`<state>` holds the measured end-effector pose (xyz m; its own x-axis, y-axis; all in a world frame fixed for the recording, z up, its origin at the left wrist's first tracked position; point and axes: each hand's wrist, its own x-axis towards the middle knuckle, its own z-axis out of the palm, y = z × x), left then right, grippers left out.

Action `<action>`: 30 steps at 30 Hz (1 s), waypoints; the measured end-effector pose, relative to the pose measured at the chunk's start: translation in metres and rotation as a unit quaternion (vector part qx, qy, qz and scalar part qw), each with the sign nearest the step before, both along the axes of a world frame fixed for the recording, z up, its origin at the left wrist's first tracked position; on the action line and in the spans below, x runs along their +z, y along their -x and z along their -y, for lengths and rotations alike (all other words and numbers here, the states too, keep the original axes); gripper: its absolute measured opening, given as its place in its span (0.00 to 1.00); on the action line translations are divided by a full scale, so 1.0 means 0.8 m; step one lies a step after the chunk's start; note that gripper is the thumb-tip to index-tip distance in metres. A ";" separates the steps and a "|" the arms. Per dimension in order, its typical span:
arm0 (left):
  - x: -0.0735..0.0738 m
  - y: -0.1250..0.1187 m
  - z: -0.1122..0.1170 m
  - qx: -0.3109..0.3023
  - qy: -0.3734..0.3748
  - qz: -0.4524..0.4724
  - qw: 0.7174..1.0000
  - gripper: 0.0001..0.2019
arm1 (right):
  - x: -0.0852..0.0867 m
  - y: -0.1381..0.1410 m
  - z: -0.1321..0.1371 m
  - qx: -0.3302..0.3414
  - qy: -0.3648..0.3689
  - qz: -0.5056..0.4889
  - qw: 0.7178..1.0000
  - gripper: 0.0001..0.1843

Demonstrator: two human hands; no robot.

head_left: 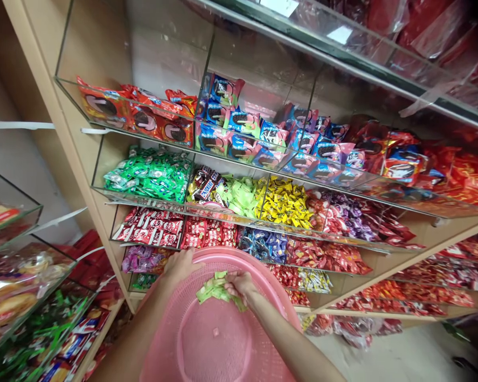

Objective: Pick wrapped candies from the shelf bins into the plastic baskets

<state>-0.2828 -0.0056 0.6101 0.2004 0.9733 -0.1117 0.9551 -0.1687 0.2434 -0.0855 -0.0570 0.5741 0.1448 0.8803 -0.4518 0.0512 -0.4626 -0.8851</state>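
Grips both face the tall wooden shelf of clear candy bins (pixel 67 132). The left hand (pixel 181 265) clamps the far rim of the round pink plastic basket (pixel 223 345). The right hand (pixel 241 285), just beside it, clutches a bunch of pale green wrapped sweets (pixel 213 289), which hangs leftward over the basket's bowl.

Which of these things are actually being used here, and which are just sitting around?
In use:
- left hand, on the basket rim
- right hand, holding green sweets over the basket

Just sitting:
- yellow sweets
- red bars
- cookie packs
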 end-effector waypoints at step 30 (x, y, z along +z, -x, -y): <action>0.003 0.001 0.001 -0.012 -0.004 0.013 1.000 0.28 | 0.011 -0.037 0.040 0.024 -0.189 0.300 0.935 0.09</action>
